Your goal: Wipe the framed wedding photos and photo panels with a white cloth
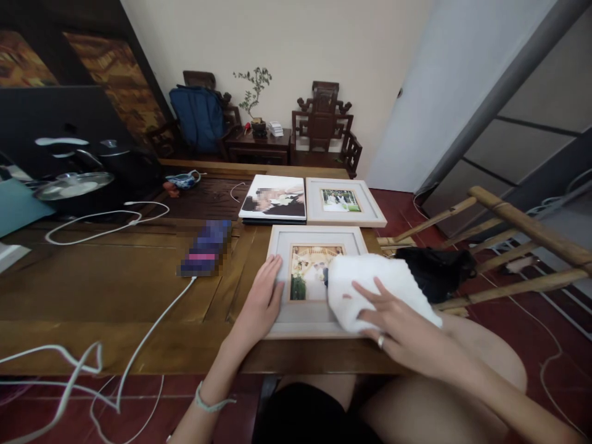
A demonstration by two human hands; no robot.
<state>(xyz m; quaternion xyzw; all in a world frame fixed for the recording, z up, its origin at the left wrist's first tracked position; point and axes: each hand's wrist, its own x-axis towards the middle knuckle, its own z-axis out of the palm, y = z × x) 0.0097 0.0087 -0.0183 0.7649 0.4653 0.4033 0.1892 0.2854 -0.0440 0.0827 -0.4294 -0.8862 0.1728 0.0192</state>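
Observation:
A pale wooden picture frame (296,242) with a photo in it lies flat at the near edge of the wooden table (115,290). My left hand (259,303) rests flat on the frame's left border, fingers stretched out. My right hand (398,327) presses a folded white cloth (370,277) onto the frame's right half, fingers spread over the cloth. The cloth hides part of the photo and the frame's right border.
Behind lie a second pale frame (345,202) and a photo album (274,197). A phone (206,248) on a white charging cable (152,330) lies to the left. Pots (74,182) stand at far left. A bamboo chair (518,246) with a black item stands right.

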